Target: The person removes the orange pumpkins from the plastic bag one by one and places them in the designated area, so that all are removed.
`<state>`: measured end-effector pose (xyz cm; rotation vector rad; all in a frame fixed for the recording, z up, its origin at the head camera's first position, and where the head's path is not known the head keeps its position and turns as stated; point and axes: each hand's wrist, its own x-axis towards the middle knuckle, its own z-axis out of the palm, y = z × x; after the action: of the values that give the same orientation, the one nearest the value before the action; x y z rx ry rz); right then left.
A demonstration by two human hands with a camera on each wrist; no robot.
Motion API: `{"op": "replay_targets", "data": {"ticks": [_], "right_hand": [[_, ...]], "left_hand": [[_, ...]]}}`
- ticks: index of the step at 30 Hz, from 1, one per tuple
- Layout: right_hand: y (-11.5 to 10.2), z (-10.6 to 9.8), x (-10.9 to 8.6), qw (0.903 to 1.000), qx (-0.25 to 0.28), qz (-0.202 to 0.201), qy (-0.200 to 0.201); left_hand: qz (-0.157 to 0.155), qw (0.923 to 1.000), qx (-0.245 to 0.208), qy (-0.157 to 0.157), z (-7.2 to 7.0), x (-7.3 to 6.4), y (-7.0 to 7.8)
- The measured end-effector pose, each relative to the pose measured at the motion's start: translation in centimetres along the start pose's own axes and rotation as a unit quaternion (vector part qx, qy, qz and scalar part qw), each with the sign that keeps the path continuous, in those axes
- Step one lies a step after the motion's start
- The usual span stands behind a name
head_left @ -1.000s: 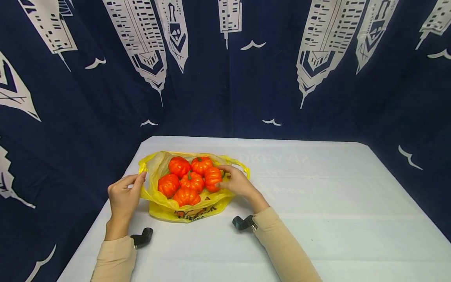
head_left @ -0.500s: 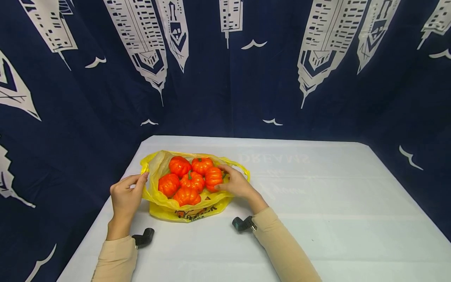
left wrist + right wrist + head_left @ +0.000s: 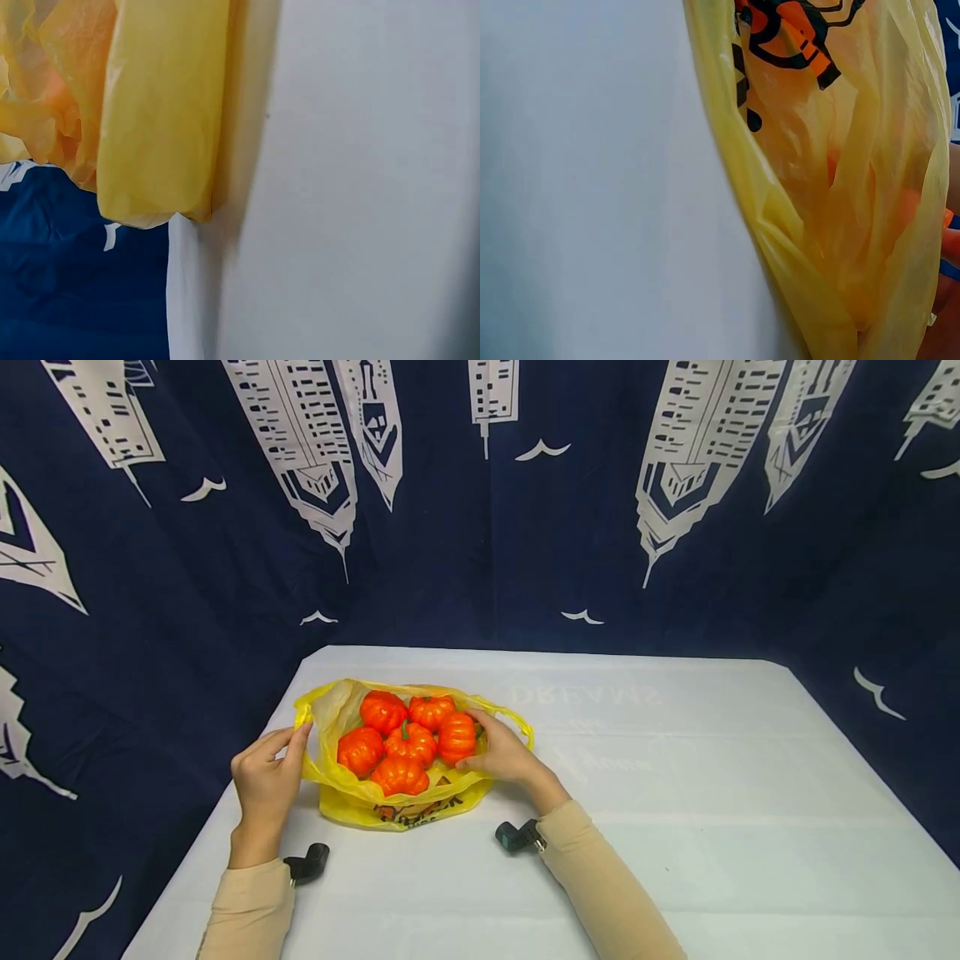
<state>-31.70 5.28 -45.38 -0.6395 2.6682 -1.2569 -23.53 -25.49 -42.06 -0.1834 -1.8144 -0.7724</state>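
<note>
A yellow plastic bag (image 3: 352, 806) stands with its mouth wide on the white table, holding several small orange-red pumpkins, ribbed and with green stems. At the bag's left rim, my left hand (image 3: 264, 777) pinches the plastic between thumb and fingertips. My right hand (image 3: 506, 747) reaches over the right rim, thumb and fingers curled round the rightmost pumpkin (image 3: 456, 739). Another pumpkin (image 3: 410, 743) lies in the middle of the group. The left wrist view shows the bag's side (image 3: 165, 112); in the right wrist view, fingers show at the far right edge beyond the bag (image 3: 840, 165).
The white-covered table (image 3: 712, 793) extends to the right of the bag. A dark blue cloth (image 3: 555, 552) with white building and bird prints hangs behind and at both sides. Small black cameras (image 3: 517, 837) are strapped at both wrists.
My right thumb has slid slightly down and off the front of the rightmost pumpkin, which sits a touch further right. The left hand still pinches the rim, barely shifted.
</note>
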Motion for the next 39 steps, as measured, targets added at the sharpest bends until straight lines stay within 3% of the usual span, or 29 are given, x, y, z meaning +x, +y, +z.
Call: {"op": "replay_targets", "data": {"ticks": [11,18,28,39], "right_hand": [[0.0,-0.1,0.0,0.9997,-0.006,-0.022,0.005],[-0.5,-0.3,-0.2,0.9998,-0.016,0.004,0.01],[-0.8,-0.6,-0.4,0.9998,0.014,-0.006,0.015],[-2.5,-2.1,-1.1,0.9984,0.046,-0.017,0.029]], "left_hand": [[-0.005,0.9996,0.003,0.027,0.1,0.0,-0.2],[-0.013,0.9994,0.007,0.031,0.2,0.0,0.0],[-0.022,0.999,0.005,0.039,0.1,0.0,0.1],[-0.024,0.9982,0.012,0.054,0.1,0.0,0.3]]}}
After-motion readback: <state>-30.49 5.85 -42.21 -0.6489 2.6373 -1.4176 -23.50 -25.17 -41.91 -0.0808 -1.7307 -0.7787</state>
